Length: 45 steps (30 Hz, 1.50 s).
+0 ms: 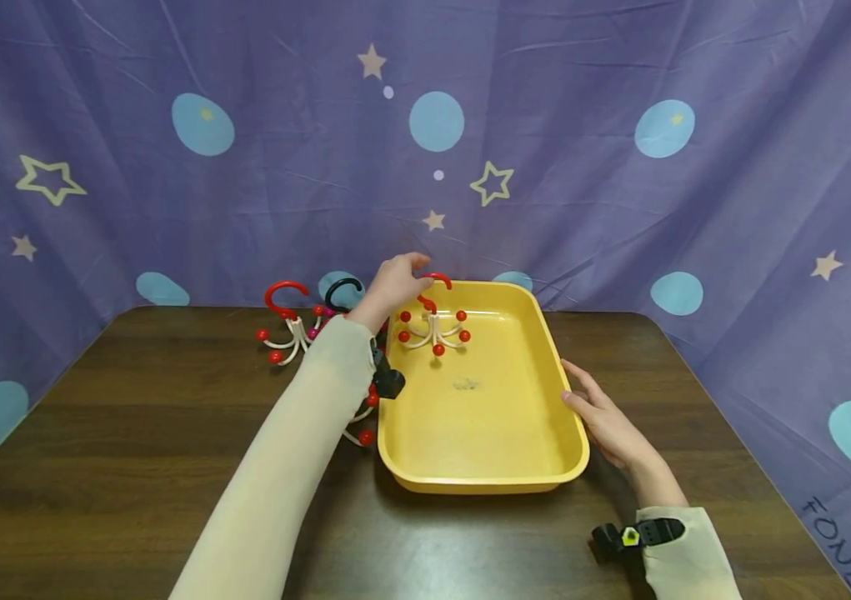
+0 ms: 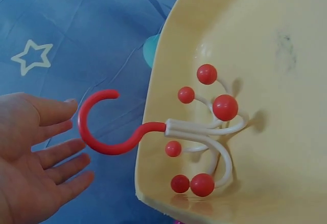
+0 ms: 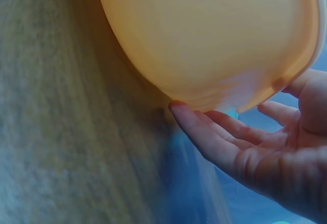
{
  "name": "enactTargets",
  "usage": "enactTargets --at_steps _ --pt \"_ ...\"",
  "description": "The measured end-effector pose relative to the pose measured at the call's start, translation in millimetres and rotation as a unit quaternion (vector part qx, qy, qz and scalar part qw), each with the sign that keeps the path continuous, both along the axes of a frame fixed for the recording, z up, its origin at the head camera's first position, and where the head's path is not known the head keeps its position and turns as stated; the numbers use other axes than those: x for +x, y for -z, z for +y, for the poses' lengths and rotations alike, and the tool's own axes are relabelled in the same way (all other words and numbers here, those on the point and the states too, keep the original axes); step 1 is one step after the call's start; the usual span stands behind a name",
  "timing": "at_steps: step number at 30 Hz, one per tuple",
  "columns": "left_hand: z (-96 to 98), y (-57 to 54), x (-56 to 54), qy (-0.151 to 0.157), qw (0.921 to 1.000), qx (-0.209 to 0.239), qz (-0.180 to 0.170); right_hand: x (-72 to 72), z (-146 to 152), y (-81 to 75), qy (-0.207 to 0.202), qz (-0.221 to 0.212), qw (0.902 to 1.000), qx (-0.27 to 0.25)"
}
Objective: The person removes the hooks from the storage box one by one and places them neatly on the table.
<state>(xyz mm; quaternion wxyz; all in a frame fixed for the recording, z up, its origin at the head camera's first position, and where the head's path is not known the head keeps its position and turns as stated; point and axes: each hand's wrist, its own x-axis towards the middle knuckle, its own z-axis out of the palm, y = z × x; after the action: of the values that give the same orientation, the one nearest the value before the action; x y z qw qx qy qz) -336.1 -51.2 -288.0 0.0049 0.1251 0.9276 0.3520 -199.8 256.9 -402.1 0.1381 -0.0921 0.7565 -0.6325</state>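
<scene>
A multi-arm hanging hook (image 1: 435, 332) with a red top hook and white curved arms tipped with red balls stands upright in the far left corner of a yellow tray (image 1: 500, 425). My left hand (image 1: 395, 287) is beside its red top hook. In the left wrist view, that hand (image 2: 43, 157) has its fingers spread and relaxed, apart from the hook and holding nothing. My right hand (image 1: 608, 425) rests against the tray's right side, thumb at the rim. The right wrist view shows its fingers (image 3: 209, 139) extended along the tray's outer wall.
Left of the tray, another red-topped hanging hook (image 1: 293, 337) stands on the brown table (image 1: 132, 417). A black top hook (image 1: 342, 292) and more red balls (image 1: 367, 437) show beside my left arm, partly hidden. A purple patterned curtain (image 1: 560, 183) hangs behind.
</scene>
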Motion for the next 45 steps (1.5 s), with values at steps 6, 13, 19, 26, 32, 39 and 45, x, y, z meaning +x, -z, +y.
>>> enactTargets --at_steps 6,13,19,26,32,39,45 --pt "4.1 4.4 2.4 0.009 0.9999 0.000 -0.006 -0.1 -0.2 1.2 -0.002 -0.002 1.0000 -0.002" --pt "8.4 4.8 4.9 0.003 1.0000 -0.001 0.007 0.1 0.5 1.2 0.000 -0.001 1.0000 0.003" --pt "9.9 4.8 3.6 -0.010 0.9998 -0.005 0.019 -0.9 0.5 1.5 0.001 -0.001 0.9999 0.010" --pt "11.6 3.5 5.9 -0.010 0.9996 -0.018 0.021 -1.8 0.4 2.5 0.000 -0.003 1.0000 0.009" --pt "12.0 -1.8 9.7 -0.001 0.9992 -0.024 0.032 -1.9 0.6 2.1 -0.001 -0.001 0.9999 0.012" --pt "8.7 -14.3 16.0 0.001 0.9987 -0.009 0.051 -0.9 0.2 -1.0 -0.004 -0.002 0.9999 0.014" --pt "3.0 -25.6 25.4 0.005 0.9978 0.005 0.066 -0.4 0.0 0.6 -0.002 -0.001 0.9999 0.014"
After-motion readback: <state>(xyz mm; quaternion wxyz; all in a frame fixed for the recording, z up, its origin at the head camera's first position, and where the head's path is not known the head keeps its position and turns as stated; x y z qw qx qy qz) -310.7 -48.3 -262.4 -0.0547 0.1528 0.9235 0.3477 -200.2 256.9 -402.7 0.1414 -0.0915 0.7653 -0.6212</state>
